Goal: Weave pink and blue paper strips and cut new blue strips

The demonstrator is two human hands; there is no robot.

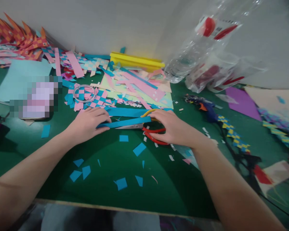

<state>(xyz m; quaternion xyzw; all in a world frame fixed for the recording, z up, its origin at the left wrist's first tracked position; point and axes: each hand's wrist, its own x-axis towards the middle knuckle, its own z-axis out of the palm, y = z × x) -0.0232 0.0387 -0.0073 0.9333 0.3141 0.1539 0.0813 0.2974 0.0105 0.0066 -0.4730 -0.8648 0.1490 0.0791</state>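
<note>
Across a green tabletop [98,195] set against a pale wall [106,22], a person's two bare arms [38,163] reach forward from the lower corners, meeting near the middle, likely where the work is easiest to see. At the back right stand a clear plastic bottle [183,61] and clear cups [212,70] with red markings, perhaps set back to stay out of the arms' way. Back left, a spiky orange woven paper piece [26,38] sits above a pale blue sheet [16,75]. A yellow bar-like piece [137,61] lies along the wall, behind loose pink paper [144,86].

The right hand [172,126] has its fingers wrapped around the red and yellow handles of scissors [136,126], blades pointing left. The left hand [92,120] pinches one end of a blue paper strip [127,121] between thumb and fingers. The strip runs alongside the blades to the right hand, seemingly kept straight and steady; whether the right fingers grip it too, I cannot tell. A wider blue strip [125,112] lies just behind, near both hands.

A clear ring [94,95] rests on pink and blue woven paper [103,96]. Smallest are blue scraps [121,183] scattered on the near side, apparently offcuts, and white bits [171,158] beside the right wrist.
</note>
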